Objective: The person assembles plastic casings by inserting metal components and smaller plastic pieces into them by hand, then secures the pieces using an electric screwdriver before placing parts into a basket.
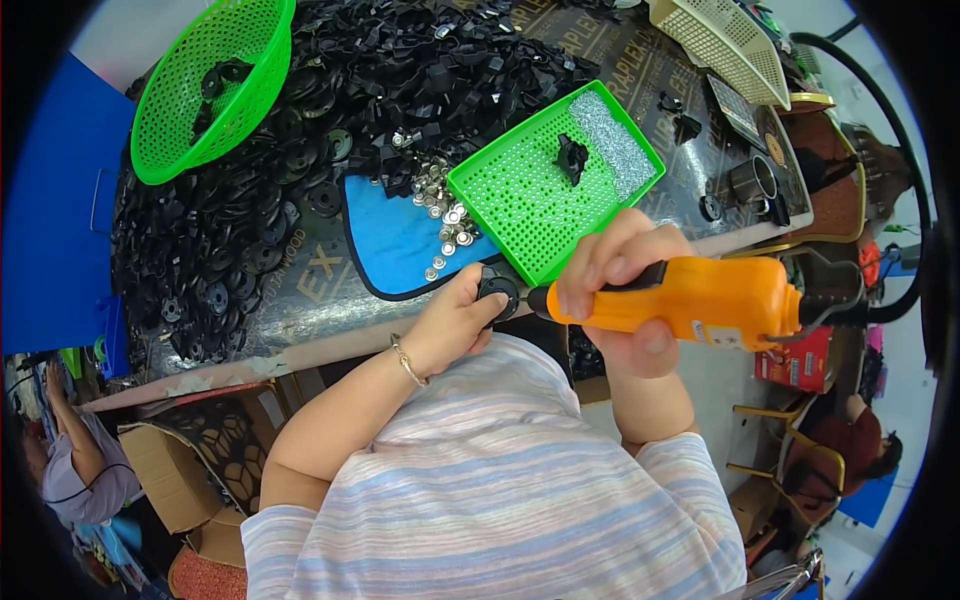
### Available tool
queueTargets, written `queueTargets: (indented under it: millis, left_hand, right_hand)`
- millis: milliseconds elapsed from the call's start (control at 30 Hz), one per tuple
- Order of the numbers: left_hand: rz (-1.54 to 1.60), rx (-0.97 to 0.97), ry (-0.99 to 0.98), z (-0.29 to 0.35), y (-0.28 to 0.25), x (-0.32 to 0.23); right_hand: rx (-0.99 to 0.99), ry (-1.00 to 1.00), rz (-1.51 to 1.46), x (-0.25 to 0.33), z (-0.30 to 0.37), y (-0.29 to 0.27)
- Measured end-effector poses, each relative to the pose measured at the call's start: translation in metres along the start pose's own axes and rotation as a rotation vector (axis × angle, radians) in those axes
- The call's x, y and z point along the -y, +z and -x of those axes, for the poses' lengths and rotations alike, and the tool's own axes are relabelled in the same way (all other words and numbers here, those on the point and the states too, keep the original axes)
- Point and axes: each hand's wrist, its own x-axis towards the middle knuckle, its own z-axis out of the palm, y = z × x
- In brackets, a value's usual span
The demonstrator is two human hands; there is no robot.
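Note:
My left hand point(458, 325) grips a round black plastic part point(499, 293) near the table's front edge. In my right hand point(628, 290) is an orange electric screwdriver point(715, 300), its black nose pointing left at the part. The tip's exact contact with the part is too small to make out. Just beyond my hands lies a green perforated tray point(520, 215) holding a heap of small silvery screws point(612, 140) and a black plastic piece point(571, 159). Several small round metal pieces point(452, 225) lie on a blue cloth point(390, 245) left of the tray.
Black plastic parts point(370, 90) are piled over the table's far and left side. A green basket point(215, 95) stands at the far left, a cream basket point(725, 45) at the far right. A metal cup point(752, 182) sits by the right edge. Other people sit at both sides.

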Motion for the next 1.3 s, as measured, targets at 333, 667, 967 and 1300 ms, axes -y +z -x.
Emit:
queueTargets:
  millis: [333,667,967,1300]
  left_hand:
    - [0.033,-0.031,0.013,-0.001,0.003,0.003]
    - [-0.039,-0.019,0.017,-0.001,0.002,0.004]
    - [-0.018,-0.013,0.006,-0.001,0.003,0.0]
    - [0.013,-0.002,0.033,-0.001,0.002,0.004]
  right_hand:
    - [0.169,-0.056,0.124,0.011,-0.008,-0.014]
    - [-0.242,-0.23,0.173,-0.015,-0.016,-0.053]
    - [-0.213,-0.239,0.265,-0.019,-0.02,-0.06]
    - [-0.187,-0.195,0.239,-0.024,-0.02,-0.063]
